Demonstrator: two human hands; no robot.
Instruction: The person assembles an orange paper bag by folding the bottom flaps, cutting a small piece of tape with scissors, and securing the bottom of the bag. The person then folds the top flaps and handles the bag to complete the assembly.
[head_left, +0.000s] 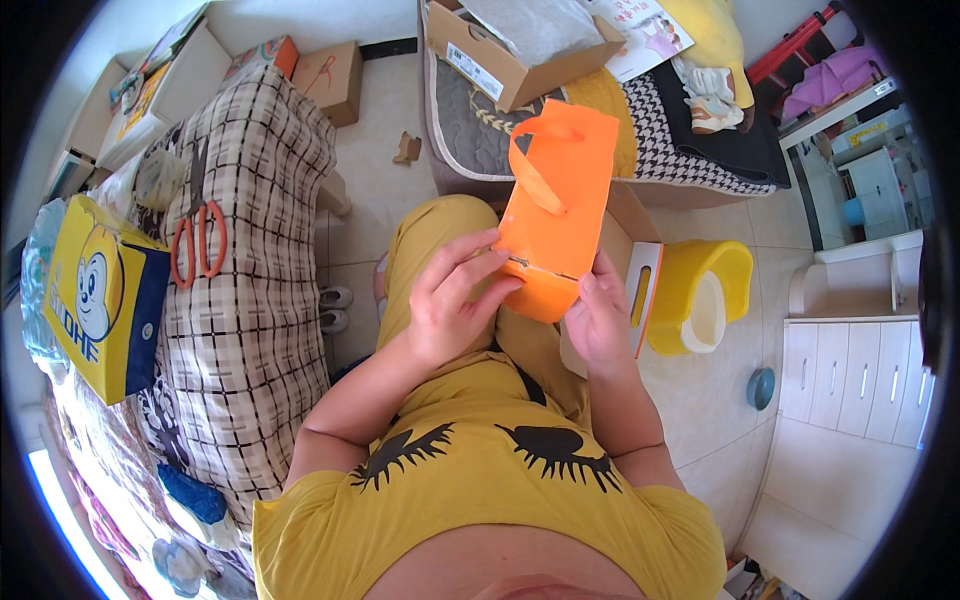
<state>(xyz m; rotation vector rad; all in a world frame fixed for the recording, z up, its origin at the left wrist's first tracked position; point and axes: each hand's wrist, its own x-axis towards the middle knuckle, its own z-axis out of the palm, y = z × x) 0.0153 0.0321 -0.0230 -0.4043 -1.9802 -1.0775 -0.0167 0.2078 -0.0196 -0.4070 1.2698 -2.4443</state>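
- Head view: person in yellow top and yellow trousers is sitting, holding an orange bag (pixel 555 190) over the lap, between both hands.
- Left hand (pixel 455 300) is gripping the bag's lower left edge, fingers curled over it, thumb pressing near a horizontal crease line.
- Right hand (pixel 600 320) is pinching the bag's lower right corner, fingers closed on it.
- Bag is standing roughly upright, its loop handle (pixel 540 165) flopping across the front; bottom part is looking folded or bent along the crease.
- Progress, as a judgement: folding of the bag's bottom seems under way, upper part and handle not yet flattened; most of it looks left to do.
- Red-handled scissors (pixel 198 235) are lying untouched on the checked cushion (pixel 255 300) to the left, well apart from the hands.
- Yellow and blue box (pixel 100 300) is sitting further left.
- Open cardboard box (pixel 505 60) is resting on the quilted mat (pixel 465 130) ahead; yellow potty (pixel 700 290) is standing on the tiled floor just right of the right hand.
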